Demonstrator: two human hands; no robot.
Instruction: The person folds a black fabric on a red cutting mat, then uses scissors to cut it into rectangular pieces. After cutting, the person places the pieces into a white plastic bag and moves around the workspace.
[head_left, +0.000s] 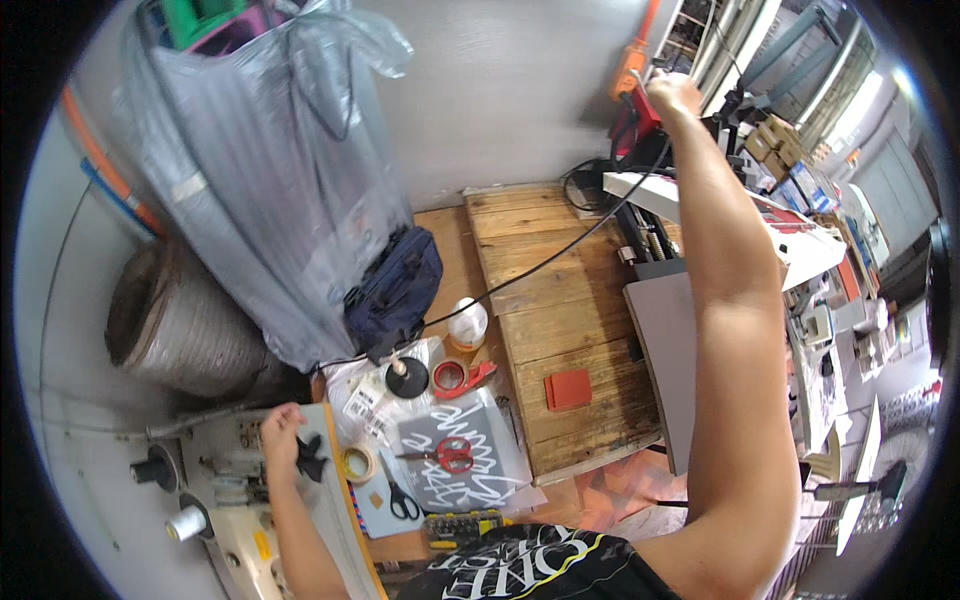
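My right arm stretches far forward and to the right. At its end my right hand (675,92) is closed beside an orange electrical box (628,72) on the wall, just above a red device (637,122). What its fingers grip is too small to make out. At the lower left, my left hand (283,430) is over the pale sewing machine table (345,520), its fingers loosely bent with nothing seen in them. A crumpled black thing (312,458) lies next to that hand. The sewing machine (250,545) stands beside my left forearm.
A black cable (560,260) crosses the wooden tabletop (550,330), where red square pieces (568,390) lie. Red-handled scissors (452,455), black scissors (403,502) and tape rolls (357,463) lie near my front. A big grey plastic bag (270,170) hangs at left.
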